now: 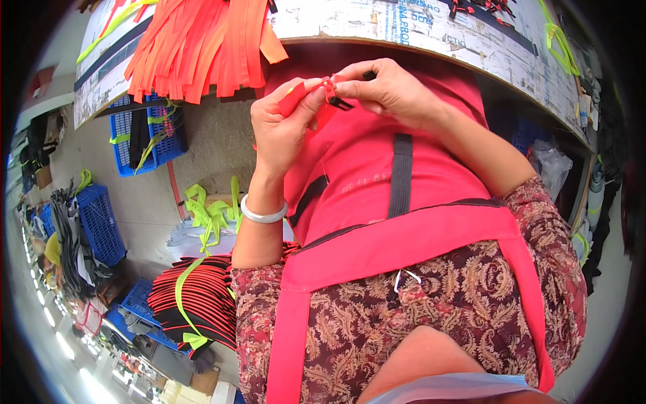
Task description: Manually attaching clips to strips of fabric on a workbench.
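Note:
In front of the red apron, close to the table edge, my two hands meet at a small red-orange webbing strap [291, 99]. The fingers of my left hand [279, 131] are closed on the strap, and a white bangle [264, 214] circles that wrist. My right hand [397, 94] pinches the same small red piece from the other side. A black plastic buckle [340, 103] hangs at the strap between the fingertips. Another small black part [369, 75] shows at my right index finger; what it belongs to is unclear. The fingers partly hide the join of strap and buckle.
A thick bundle of orange straps [202, 50] hangs over the edge of the worn white table [323, 23]. Red-and-black parts [481, 8] lie at its far right. Leftward stand blue crates [99, 222], yellow-green strips [208, 214] and a tied stack of black, red-edged pieces [185, 303].

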A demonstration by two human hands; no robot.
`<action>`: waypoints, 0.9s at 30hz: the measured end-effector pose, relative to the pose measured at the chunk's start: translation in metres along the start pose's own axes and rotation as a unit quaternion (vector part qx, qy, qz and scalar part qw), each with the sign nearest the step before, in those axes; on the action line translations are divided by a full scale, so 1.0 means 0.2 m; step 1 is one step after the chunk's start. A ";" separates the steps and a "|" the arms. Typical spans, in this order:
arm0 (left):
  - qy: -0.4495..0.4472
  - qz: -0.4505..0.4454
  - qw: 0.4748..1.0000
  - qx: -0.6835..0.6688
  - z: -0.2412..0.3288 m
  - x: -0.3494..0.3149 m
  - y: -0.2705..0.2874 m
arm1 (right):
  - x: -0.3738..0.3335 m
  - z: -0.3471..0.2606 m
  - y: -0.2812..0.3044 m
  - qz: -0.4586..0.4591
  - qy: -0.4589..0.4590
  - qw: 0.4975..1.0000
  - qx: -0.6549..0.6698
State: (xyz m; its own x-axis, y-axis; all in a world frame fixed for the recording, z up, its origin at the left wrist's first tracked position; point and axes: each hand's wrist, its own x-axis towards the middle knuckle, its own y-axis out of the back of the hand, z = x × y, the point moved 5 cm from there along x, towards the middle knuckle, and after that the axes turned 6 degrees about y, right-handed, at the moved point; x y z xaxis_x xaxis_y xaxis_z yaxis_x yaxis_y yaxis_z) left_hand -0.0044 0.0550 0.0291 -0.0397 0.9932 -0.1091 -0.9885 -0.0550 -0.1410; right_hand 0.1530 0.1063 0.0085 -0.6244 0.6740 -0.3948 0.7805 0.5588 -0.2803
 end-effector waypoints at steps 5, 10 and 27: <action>0.013 -0.022 0.998 -0.050 0.08 0.03 0.01 | 0.00 -0.18 0.02 0.073 0.184 0.980 0.004; 0.137 -0.032 0.985 -0.103 0.00 0.01 0.05 | -0.08 -0.23 -0.08 -0.001 0.192 0.974 -0.119; 0.152 -0.056 0.981 -0.108 -0.07 0.00 0.07 | -0.09 -0.20 -0.10 -0.005 0.112 0.979 -0.172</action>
State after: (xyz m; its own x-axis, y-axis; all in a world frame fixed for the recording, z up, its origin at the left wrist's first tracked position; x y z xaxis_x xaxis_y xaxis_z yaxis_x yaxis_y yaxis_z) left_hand -0.0159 0.0523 0.0141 0.1465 0.9193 -0.3652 -0.9285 0.0004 -0.3714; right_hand 0.1474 0.1028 0.0563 -0.6538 0.7347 -0.1814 0.7411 0.6700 0.0428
